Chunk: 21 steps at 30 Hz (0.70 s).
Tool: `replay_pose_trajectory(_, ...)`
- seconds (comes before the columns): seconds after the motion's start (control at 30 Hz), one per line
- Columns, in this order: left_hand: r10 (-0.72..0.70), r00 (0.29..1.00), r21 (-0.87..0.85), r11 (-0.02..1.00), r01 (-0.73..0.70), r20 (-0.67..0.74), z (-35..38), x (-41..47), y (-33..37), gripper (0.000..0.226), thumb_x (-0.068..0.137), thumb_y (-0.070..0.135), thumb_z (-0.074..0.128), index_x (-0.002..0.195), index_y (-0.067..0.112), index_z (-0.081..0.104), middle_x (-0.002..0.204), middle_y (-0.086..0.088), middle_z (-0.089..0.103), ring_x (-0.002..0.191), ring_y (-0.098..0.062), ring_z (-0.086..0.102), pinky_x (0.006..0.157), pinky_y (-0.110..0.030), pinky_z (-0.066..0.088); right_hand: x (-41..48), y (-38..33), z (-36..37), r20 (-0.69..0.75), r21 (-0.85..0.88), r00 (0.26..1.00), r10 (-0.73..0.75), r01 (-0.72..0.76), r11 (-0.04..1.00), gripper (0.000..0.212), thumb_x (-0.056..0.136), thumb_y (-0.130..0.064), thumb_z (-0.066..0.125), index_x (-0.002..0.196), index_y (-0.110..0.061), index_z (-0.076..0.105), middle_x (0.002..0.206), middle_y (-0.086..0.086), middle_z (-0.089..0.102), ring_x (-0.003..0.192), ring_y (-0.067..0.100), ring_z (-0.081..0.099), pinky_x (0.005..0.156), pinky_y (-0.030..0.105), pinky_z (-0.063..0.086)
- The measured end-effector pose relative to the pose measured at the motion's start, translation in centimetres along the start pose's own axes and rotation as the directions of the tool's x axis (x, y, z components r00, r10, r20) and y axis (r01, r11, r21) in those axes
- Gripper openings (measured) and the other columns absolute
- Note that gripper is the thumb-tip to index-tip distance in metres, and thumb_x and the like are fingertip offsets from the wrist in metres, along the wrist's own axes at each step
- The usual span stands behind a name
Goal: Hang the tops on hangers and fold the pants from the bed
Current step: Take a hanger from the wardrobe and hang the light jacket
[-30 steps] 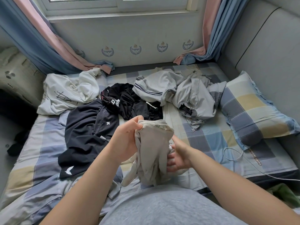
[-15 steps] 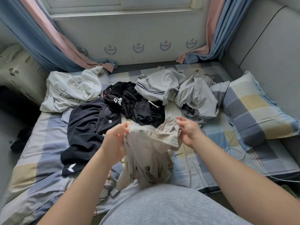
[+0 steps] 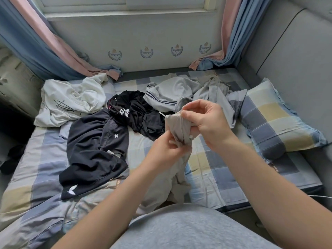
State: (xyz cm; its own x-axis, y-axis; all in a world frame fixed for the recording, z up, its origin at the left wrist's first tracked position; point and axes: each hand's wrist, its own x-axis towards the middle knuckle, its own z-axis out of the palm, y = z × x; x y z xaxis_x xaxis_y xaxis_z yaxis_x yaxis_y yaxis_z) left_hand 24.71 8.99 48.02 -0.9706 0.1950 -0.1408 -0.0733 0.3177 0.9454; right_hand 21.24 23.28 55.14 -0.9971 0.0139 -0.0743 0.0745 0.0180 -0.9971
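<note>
By window point(image 3: 125, 4): bed point(image 3: 215, 169), clothes point(image 3: 93, 141), prob. pants point(image 3: 177, 127)

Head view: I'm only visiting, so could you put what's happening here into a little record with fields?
Held: beige garment, hanging down
Left grip: holds its lower part
Right grip: pinches its top edge
On bed: white top, black garment, dark navy garment, grey striped top
Right side: checked pillow

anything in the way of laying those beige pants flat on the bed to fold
Nothing visible. The left hand and right hand hold the pants; the sheet beside them lies bare, between the black top and the pillow.
</note>
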Motion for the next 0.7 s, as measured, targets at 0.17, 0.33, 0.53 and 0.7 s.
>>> replay_pose_trajectory(0.17,-0.022,0.997,-0.153,0.988,0.01,-0.08,-0.4,0.2,-0.2,0.018,0.095,-0.001,0.058,0.101,0.013,0.067,0.094,-0.003,0.071,0.089,-0.019,0.066,0.081,-0.044,0.055,0.7,0.0,-1.4,-0.06,-0.09,0.998,-0.017,0.011,0.996,0.012,0.086,-0.01,0.077,0.079,-0.019,0.072,0.082,0.008,0.07,0.079,0.018,0.064,0.073,0.04,0.055)
replay_pose_trajectory(0.33,-0.552,0.822,-0.709,0.636,0.304,-0.142,-2.9,0.8,-1.6,0.014,0.106,0.011,0.043,0.102,0.003,0.053,0.091,-0.017,0.063,0.076,-0.027,0.066,0.072,-0.04,0.057,3.0,1.5,-4.7,-0.225,0.189,0.941,0.253,-0.212,0.959,0.015,0.098,-0.011,0.062,0.087,-0.019,0.068,0.084,0.003,0.065,0.079,0.019,0.061,0.062,0.034,0.056)
replay_pose_trajectory(0.53,-0.701,0.713,-0.884,0.336,0.326,-0.004,-5.9,1.1,-4.9,0.042,0.105,0.033,0.049,0.131,0.0,0.057,0.108,-0.012,0.062,0.071,-0.021,0.057,0.061,-0.032,0.053,3.9,4.6,-7.6,-0.156,0.555,0.789,0.594,-0.427,0.714,0.025,0.107,-0.011,0.04,0.091,-0.012,0.059,0.082,0.007,0.057,0.071,0.016,0.057,0.048,0.022,0.056)
replay_pose_trajectory(0.7,-0.496,0.864,-0.06,0.868,0.492,-0.085,-6.2,-0.1,-6.8,0.061,0.053,0.05,0.085,0.091,0.005,0.071,0.075,-0.006,0.073,0.066,-0.019,0.065,0.064,-0.033,0.049,4.1,5.2,-7.9,-0.198,0.61,0.795,0.573,-0.358,0.707,0.027,0.107,-0.009,0.04,0.089,-0.01,0.059,0.08,0.004,0.053,0.069,0.011,0.054,0.055,0.019,0.054)
